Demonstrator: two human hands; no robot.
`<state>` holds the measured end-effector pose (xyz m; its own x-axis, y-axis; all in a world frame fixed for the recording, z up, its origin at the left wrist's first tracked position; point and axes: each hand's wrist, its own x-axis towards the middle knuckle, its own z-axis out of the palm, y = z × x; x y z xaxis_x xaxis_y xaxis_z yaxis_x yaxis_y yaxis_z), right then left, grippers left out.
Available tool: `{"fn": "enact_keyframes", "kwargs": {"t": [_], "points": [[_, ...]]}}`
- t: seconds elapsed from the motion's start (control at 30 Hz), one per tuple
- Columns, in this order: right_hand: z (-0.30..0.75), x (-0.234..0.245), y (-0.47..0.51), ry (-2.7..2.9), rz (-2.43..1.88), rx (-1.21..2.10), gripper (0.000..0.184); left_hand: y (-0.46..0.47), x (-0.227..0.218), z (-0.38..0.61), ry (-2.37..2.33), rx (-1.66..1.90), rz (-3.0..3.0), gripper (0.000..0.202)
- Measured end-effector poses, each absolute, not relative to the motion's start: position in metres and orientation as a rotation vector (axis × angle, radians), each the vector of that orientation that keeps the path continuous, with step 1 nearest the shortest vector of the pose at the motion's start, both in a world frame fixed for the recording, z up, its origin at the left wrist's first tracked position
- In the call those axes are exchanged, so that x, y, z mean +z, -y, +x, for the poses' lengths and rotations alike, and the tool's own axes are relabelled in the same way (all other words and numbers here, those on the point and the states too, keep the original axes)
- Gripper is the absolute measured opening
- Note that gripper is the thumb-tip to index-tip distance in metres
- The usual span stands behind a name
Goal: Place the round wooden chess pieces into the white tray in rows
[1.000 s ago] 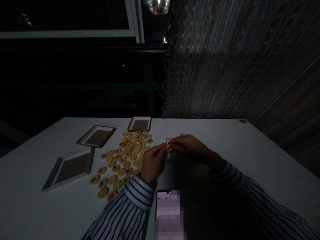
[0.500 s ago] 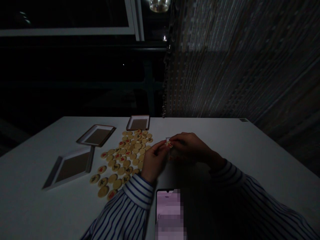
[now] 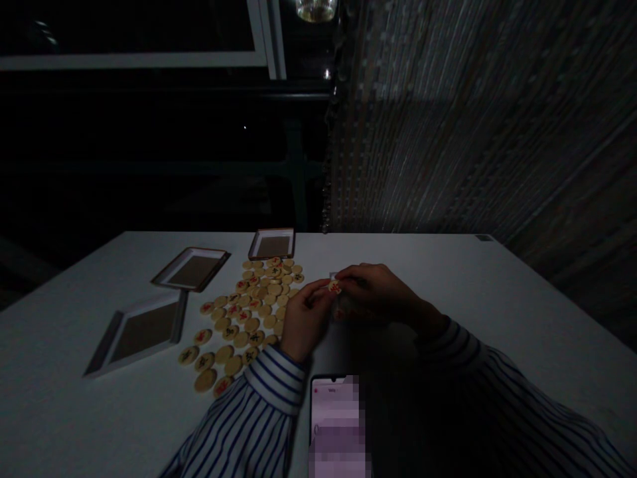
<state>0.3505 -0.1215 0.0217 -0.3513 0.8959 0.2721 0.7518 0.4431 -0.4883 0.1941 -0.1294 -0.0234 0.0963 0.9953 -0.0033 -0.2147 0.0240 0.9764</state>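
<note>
A round wooden Chinese chess piece [image 3: 334, 287] with a red character is pinched between the fingertips of both hands. My left hand [image 3: 304, 320] grips it from the left and my right hand [image 3: 378, 291] from the right, both closed. Below the fingers lies a shadowed tray with a pale edge [image 3: 333, 274], mostly hidden; a red-marked piece [image 3: 340, 313] shows faintly there. Left of my left hand spreads a loose pile of similar wooden pieces [image 3: 251, 325], some with red or black characters, some blank side up.
Three shallow box parts lie on the white table [image 3: 438, 265]: a brown-rimmed one [image 3: 271, 244] at the back, another [image 3: 192, 269] to its left, and a white-walled one [image 3: 137, 328] nearer. A lit phone [image 3: 334, 418] sits in front. A bead curtain [image 3: 423, 133] hangs behind.
The held piece has turned or shifted slightly leftward between my fingertips. A red-marked piece beneath shows a little more clearly. Both hands stay nearly in place.
</note>
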Motion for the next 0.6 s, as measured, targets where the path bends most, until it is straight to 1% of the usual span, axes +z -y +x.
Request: {"fn": "enact_keyframes", "kwargs": {"t": [0.1,0.6], "points": [[0.351,0.0206,0.1208,2.203,-1.391,0.387,0.023,0.1293,-0.0249,0.1937,-0.997,1.22,1.061,0.037],[0.3541,0.0184,0.1205,2.234,-1.415,0.396,0.025,0.1275,-0.0246,0.1915,-1.046,1.238,1.175,0.027]]}}
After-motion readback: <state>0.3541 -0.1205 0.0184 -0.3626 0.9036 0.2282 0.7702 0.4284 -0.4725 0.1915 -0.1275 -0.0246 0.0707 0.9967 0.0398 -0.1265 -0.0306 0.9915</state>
